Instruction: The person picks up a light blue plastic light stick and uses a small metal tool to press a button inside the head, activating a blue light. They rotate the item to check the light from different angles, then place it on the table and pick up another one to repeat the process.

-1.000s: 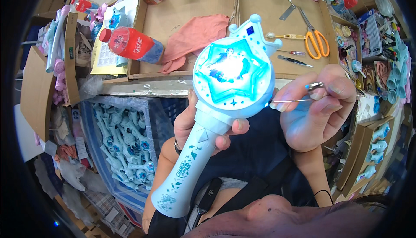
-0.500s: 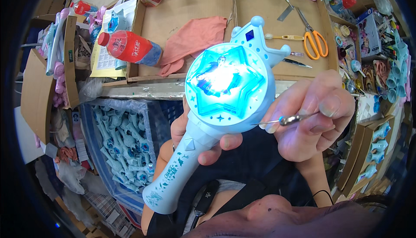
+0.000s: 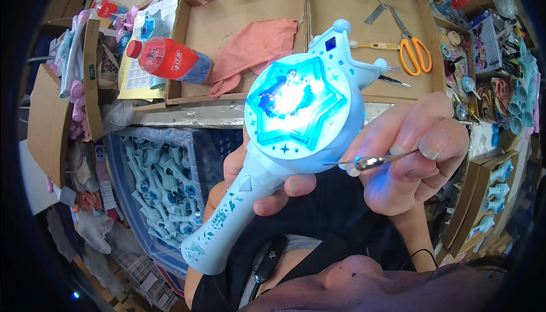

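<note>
My left hand (image 3: pixel 299 186) is wrapped round the neck of a pale blue light stick (image 3: pixel 224 224), its fingers partly hidden behind the stick. The round head has a lit, star-shaped window (image 3: pixel 298 102) with a picture inside, washed out by glare, and a crown (image 3: pixel 344 56) on top. The handle slants down to the lower left. My right hand (image 3: pixel 412 150) pinches a thin metal needle tool (image 3: pixel 372 163) with a thicker shiny middle. Its fine tip points left, at the lower right edge of the head; whether it touches cannot be told.
A cardboard tray (image 3: pixel 239 5) holds a pink cloth (image 3: pixel 256 50), orange scissors (image 3: pixel 415 55) and a brush (image 3: pixel 378 46). A red-labelled bottle (image 3: pixel 170 59) lies at its left. A lined blue crate (image 3: pixel 165 187) of light sticks stands lower left; an open box (image 3: pixel 483 198) sits right.
The light stick has turned slightly, its star window facing more to the left and more of the head's right side showing. The needle tool has tilted a little in my right hand.
</note>
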`<action>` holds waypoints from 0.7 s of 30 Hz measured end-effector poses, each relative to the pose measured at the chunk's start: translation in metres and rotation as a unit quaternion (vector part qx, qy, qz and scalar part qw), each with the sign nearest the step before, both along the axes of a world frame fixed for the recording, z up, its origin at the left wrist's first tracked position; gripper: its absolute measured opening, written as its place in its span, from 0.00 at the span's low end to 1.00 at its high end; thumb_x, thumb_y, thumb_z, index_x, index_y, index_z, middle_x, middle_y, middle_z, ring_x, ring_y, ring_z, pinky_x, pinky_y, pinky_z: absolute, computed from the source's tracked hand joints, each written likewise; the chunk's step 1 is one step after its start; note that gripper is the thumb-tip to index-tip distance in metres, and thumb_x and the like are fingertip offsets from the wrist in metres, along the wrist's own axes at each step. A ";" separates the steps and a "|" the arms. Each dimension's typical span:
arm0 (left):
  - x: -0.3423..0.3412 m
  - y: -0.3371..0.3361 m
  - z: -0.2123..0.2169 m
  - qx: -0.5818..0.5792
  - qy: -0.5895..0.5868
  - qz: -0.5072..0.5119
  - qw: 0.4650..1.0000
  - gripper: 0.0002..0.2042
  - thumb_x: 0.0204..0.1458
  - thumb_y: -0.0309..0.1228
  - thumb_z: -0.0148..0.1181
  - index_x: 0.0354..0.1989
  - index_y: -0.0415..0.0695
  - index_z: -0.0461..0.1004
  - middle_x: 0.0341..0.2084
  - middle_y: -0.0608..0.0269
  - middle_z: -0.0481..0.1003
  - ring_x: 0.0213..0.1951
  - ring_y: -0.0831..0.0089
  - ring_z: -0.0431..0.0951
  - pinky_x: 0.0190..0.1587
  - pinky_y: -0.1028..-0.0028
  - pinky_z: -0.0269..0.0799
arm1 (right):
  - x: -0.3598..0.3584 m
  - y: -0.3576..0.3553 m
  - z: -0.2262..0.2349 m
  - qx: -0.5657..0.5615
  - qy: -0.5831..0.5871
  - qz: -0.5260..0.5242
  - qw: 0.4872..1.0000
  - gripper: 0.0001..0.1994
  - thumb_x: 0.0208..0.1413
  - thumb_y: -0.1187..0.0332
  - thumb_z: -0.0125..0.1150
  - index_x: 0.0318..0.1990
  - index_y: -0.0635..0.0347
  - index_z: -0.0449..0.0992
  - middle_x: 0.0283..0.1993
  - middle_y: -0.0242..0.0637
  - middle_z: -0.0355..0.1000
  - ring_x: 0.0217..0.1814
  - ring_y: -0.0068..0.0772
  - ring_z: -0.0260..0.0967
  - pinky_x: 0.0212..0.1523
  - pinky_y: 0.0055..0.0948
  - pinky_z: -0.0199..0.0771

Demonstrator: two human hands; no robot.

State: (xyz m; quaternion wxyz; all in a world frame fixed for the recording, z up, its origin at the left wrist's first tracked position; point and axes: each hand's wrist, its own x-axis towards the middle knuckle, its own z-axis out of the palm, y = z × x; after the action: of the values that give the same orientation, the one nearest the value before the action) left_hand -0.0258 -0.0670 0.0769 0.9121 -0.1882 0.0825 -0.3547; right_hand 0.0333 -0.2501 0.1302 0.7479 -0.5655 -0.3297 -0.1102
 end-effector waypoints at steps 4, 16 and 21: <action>0.004 0.002 0.002 -0.009 0.020 -0.025 0.999 0.28 0.57 0.46 0.45 0.62 0.47 0.49 0.51 0.45 0.57 0.39 0.53 0.63 0.21 0.66 0.80 | 0.000 -0.001 0.001 -0.004 -0.001 0.006 1.000 0.10 0.58 0.64 0.50 0.43 0.54 0.59 0.37 0.35 0.57 0.24 0.24 0.68 0.20 0.25 0.77; 0.001 -0.001 -0.007 -0.001 -0.028 0.000 1.000 0.28 0.57 0.45 0.45 0.62 0.46 0.49 0.51 0.45 0.57 0.40 0.55 0.64 0.21 0.69 0.80 | -0.001 0.000 0.001 -0.007 -0.009 0.004 1.000 0.10 0.57 0.65 0.51 0.43 0.54 0.59 0.37 0.35 0.57 0.25 0.24 0.68 0.21 0.25 0.78; 0.003 0.003 -0.007 0.032 -0.046 -0.022 0.998 0.28 0.57 0.46 0.45 0.62 0.46 0.50 0.50 0.45 0.58 0.37 0.56 0.65 0.18 0.70 0.79 | 0.000 -0.005 0.002 -0.026 -0.016 0.009 0.999 0.10 0.57 0.66 0.51 0.44 0.54 0.60 0.37 0.35 0.57 0.25 0.25 0.68 0.21 0.25 0.78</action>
State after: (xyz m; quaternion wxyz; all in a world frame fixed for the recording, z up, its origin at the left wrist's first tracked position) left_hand -0.0228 -0.0636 0.0697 0.9124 -0.1405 0.0562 -0.3803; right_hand 0.0329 -0.2548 0.1322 0.7285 -0.5800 -0.3492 -0.1042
